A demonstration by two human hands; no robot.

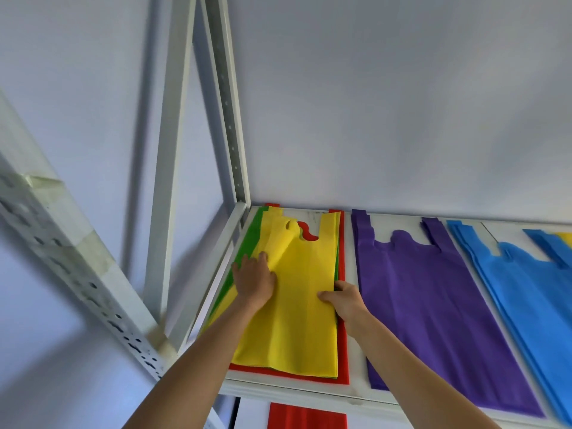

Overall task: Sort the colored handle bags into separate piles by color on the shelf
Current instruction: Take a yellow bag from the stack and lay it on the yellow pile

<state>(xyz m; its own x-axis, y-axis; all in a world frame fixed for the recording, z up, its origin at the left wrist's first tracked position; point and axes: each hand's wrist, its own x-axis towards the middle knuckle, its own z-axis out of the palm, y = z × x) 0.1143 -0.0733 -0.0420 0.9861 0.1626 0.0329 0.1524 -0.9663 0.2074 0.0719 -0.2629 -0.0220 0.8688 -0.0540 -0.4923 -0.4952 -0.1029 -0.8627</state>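
A mixed stack of handle bags lies at the left end of the white shelf (351,393). A yellow bag (301,308) is on top, with green (247,239) and red (343,351) bags showing at its edges. My left hand (254,281) presses on the yellow bag's left side, where the fabric is bunched up. My right hand (342,298) pinches the right edge of the yellow bag, thumb on top. A purple pile (433,308) lies to the right, then a blue pile (532,292).
A white metal upright (227,113) and side rails frame the shelf's left end, against a pale wall. A yellow bit (565,238) shows at the far right. Another red bag (306,418) lies on the level below the shelf.
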